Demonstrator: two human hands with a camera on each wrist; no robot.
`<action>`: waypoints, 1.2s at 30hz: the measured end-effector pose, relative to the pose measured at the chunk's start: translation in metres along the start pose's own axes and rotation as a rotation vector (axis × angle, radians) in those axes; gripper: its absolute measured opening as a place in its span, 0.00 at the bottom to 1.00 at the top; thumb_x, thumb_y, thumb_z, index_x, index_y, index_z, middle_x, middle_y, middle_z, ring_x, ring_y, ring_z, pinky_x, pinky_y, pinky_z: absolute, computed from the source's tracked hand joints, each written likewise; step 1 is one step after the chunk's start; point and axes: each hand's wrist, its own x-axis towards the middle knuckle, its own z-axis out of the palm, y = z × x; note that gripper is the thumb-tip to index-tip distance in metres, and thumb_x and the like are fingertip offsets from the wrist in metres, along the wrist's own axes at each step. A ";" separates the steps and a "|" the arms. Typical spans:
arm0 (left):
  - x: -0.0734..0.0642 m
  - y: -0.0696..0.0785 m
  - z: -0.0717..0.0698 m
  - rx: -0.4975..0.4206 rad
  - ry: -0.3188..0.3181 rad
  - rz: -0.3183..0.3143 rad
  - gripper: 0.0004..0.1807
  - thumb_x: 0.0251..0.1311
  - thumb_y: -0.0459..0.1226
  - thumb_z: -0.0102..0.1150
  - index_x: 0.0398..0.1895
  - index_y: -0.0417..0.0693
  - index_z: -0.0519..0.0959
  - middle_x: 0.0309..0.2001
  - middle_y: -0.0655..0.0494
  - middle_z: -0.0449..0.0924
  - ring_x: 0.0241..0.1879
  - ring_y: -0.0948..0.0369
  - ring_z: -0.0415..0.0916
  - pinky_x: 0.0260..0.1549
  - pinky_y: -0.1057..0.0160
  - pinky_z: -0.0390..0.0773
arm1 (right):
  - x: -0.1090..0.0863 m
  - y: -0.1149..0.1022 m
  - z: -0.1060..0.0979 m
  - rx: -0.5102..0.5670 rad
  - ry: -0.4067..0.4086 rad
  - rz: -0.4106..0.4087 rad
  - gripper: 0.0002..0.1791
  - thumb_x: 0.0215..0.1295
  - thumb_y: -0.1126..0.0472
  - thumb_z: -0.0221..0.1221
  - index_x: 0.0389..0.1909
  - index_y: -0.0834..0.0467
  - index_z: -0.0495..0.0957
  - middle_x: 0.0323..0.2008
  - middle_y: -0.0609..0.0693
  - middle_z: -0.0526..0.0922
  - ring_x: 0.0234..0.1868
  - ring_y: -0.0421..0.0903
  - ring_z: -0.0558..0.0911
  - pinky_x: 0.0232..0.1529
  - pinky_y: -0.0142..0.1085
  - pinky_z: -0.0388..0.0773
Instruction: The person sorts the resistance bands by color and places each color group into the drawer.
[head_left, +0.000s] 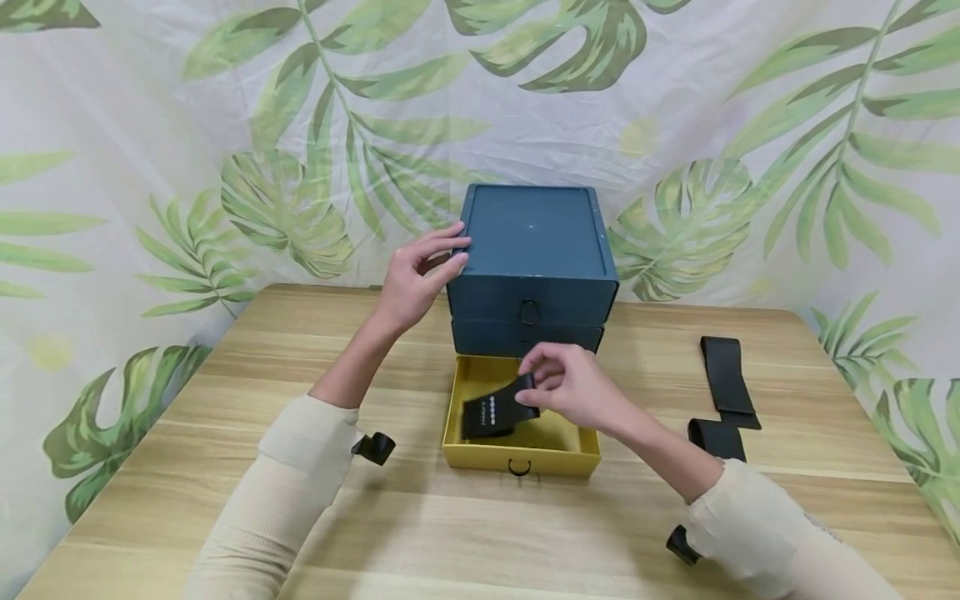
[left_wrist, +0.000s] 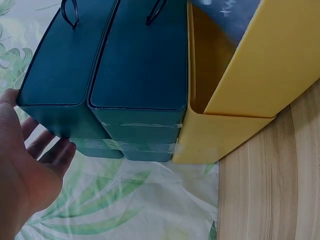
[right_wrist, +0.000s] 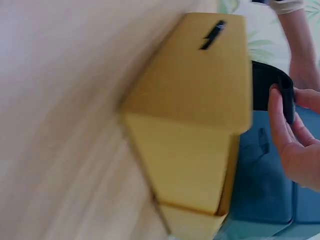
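My right hand (head_left: 573,387) pinches one end of a folded black strip (head_left: 483,414) with white lettering and a row of white dots. The strip's other end slopes down inside the pulled-out yellow drawer (head_left: 521,460). In the right wrist view, thumb and fingers are on both sides of the black strip's bent end (right_wrist: 287,97). My left hand (head_left: 416,279) rests its extended fingers against the left side of the blue drawer box (head_left: 532,233). The left wrist view shows that hand (left_wrist: 32,170) at the corner of the blue box (left_wrist: 55,75).
Two more black folded strips lie on the wooden table (head_left: 825,400) to the right, one flat strip (head_left: 726,379) behind a curled strip (head_left: 718,439). Above the yellow drawer sit two blue drawers with ring pulls. A leaf-patterned cloth (head_left: 540,133) hangs behind the table.
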 end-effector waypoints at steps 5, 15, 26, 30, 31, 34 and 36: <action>0.000 -0.001 -0.001 -0.003 0.001 -0.004 0.16 0.72 0.27 0.58 0.59 0.27 0.80 0.71 0.39 0.72 0.71 0.49 0.70 0.67 0.51 0.74 | -0.008 0.022 -0.004 -0.115 0.020 0.029 0.11 0.60 0.69 0.73 0.40 0.66 0.81 0.32 0.53 0.82 0.24 0.43 0.80 0.28 0.35 0.80; 0.000 -0.002 -0.001 -0.015 0.002 -0.009 0.16 0.72 0.27 0.58 0.59 0.27 0.80 0.71 0.39 0.72 0.71 0.50 0.69 0.67 0.48 0.73 | -0.013 0.022 -0.007 -0.481 -0.051 0.084 0.12 0.57 0.67 0.75 0.41 0.62 0.85 0.39 0.53 0.86 0.34 0.44 0.85 0.39 0.38 0.85; 0.000 -0.001 0.000 -0.004 -0.002 0.002 0.16 0.72 0.27 0.58 0.59 0.28 0.81 0.71 0.40 0.72 0.72 0.50 0.69 0.67 0.46 0.73 | -0.040 0.014 -0.093 -0.291 -0.213 0.007 0.08 0.68 0.67 0.67 0.45 0.64 0.84 0.42 0.53 0.86 0.43 0.48 0.87 0.41 0.38 0.86; 0.000 -0.001 0.000 0.005 -0.004 -0.002 0.16 0.72 0.28 0.59 0.59 0.28 0.81 0.71 0.40 0.72 0.72 0.50 0.69 0.67 0.47 0.73 | -0.052 0.035 -0.125 -0.334 -0.265 -0.012 0.08 0.69 0.66 0.66 0.47 0.62 0.84 0.44 0.51 0.86 0.45 0.50 0.88 0.44 0.36 0.86; 0.000 -0.001 0.000 0.008 -0.005 -0.004 0.16 0.72 0.28 0.59 0.59 0.28 0.81 0.71 0.40 0.72 0.72 0.50 0.69 0.67 0.48 0.73 | -0.054 0.042 -0.131 -0.353 -0.274 -0.002 0.09 0.68 0.67 0.66 0.47 0.62 0.85 0.44 0.51 0.87 0.46 0.51 0.88 0.44 0.36 0.86; 0.000 0.000 -0.001 0.009 -0.005 -0.007 0.16 0.72 0.28 0.59 0.59 0.28 0.81 0.71 0.40 0.72 0.72 0.50 0.69 0.67 0.46 0.73 | -0.059 0.062 -0.143 -0.411 -0.297 0.063 0.10 0.66 0.70 0.66 0.48 0.65 0.84 0.46 0.55 0.87 0.47 0.55 0.87 0.44 0.39 0.86; -0.001 0.000 -0.001 0.005 -0.006 -0.006 0.16 0.72 0.28 0.59 0.59 0.28 0.80 0.71 0.39 0.71 0.72 0.49 0.68 0.67 0.44 0.72 | -0.062 0.074 -0.147 -0.451 -0.314 0.118 0.12 0.64 0.72 0.66 0.48 0.66 0.84 0.46 0.57 0.87 0.48 0.57 0.87 0.45 0.42 0.86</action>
